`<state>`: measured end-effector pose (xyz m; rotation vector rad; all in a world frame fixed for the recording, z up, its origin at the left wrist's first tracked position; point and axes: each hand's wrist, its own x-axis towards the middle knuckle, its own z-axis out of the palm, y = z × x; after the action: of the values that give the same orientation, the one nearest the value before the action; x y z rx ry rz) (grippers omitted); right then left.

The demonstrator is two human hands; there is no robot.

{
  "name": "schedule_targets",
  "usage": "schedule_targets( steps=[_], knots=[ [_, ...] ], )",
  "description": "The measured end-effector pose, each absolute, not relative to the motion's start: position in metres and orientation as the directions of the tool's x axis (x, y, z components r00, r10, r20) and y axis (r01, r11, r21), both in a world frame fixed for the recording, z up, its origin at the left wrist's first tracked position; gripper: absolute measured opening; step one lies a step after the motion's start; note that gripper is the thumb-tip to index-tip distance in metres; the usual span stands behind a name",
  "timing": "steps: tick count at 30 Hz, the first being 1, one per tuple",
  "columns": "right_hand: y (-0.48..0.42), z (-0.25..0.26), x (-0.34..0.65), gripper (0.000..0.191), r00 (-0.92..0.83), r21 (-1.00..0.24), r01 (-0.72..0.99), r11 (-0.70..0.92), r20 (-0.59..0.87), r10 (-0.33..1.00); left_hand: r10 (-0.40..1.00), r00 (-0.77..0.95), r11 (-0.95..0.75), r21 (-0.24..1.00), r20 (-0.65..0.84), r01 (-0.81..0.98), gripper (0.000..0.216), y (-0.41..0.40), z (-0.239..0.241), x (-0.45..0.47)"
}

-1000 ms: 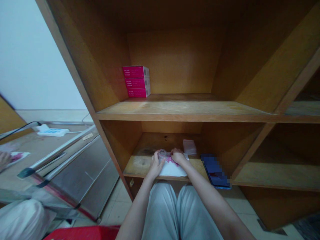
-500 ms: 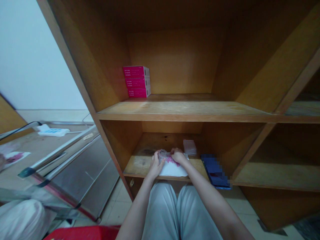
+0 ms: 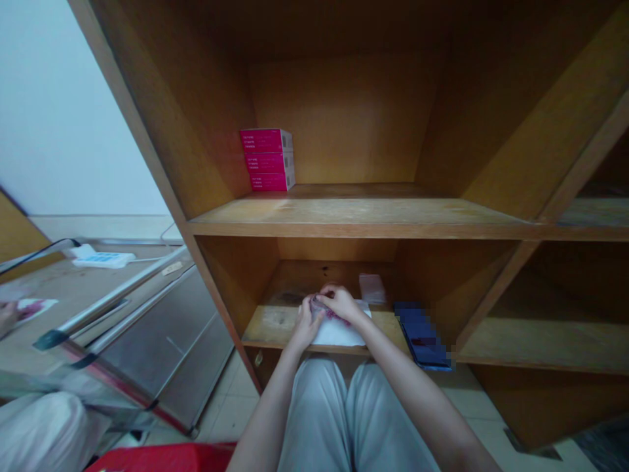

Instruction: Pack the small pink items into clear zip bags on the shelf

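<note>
On the lower shelf, my left hand [image 3: 305, 326] is closed round a small clear plastic bag [image 3: 318, 305], held above the left side of a white sheet [image 3: 339, 336]. My right hand [image 3: 341, 303] is at the top of the bag with its fingertips pinched together. Whatever lies between those fingertips is too small to make out. Small pink pieces [image 3: 338, 317] lie loose on the sheet, partly covered by my right hand.
A flat clear bag [image 3: 372, 288] lies behind the sheet. To the right is a dark blue flat object [image 3: 423, 337], partly pixelated. Three pink boxes [image 3: 268, 160] stand stacked above. At far left, another person's hand [image 3: 7, 316] rests near a metal-framed table [image 3: 93, 288].
My right hand has moved left from the pink pieces to the top of the bag. My left hand has kept its place with the bag.
</note>
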<state>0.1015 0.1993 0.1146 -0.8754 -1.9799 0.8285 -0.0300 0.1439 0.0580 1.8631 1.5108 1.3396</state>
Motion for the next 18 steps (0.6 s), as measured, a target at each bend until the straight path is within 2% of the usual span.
schedule_targets(
  steps=[6, 9, 12, 14, 16, 18],
  knots=[
    [0.196, 0.115, 0.103, 0.023, -0.512, -0.769, 0.236, 0.594, 0.422, 0.748, 0.901, -0.028, -0.347, 0.760, 0.432, 0.549, 0.044, 0.142, 0.061, -0.030],
    [0.200, 0.113, 0.104, 0.023, -0.406, -0.800, 0.226, 0.556, 0.441, 0.800, 0.899, -0.028, -0.351, 0.758, 0.437, 0.549, 0.045, 0.142, 0.062, -0.030],
    [0.209, 0.106, 0.109, 0.023, -0.308, -0.802, 0.361, 0.476, 0.379, 0.873, 0.895, -0.025, -0.362, 0.756, 0.446, 0.545, 0.045, 0.142, 0.062, -0.030],
    [0.214, 0.100, 0.114, 0.019, -0.318, -0.719, 0.542, 0.435, 0.303, 0.898, 0.896, -0.024, -0.361, 0.758, 0.444, 0.544, 0.046, 0.142, 0.061, -0.031],
    [0.216, 0.094, 0.119, 0.017, -0.351, -0.557, 0.723, 0.409, 0.214, 0.912, 0.898, -0.028, -0.355, 0.760, 0.439, 0.544, 0.046, 0.142, 0.060, -0.031],
    [0.216, 0.090, 0.121, 0.020, -0.361, -0.423, 0.818, 0.389, 0.149, 0.921, 0.899, -0.035, -0.349, 0.763, 0.436, 0.544, 0.046, 0.142, 0.060, -0.031]
  ],
)
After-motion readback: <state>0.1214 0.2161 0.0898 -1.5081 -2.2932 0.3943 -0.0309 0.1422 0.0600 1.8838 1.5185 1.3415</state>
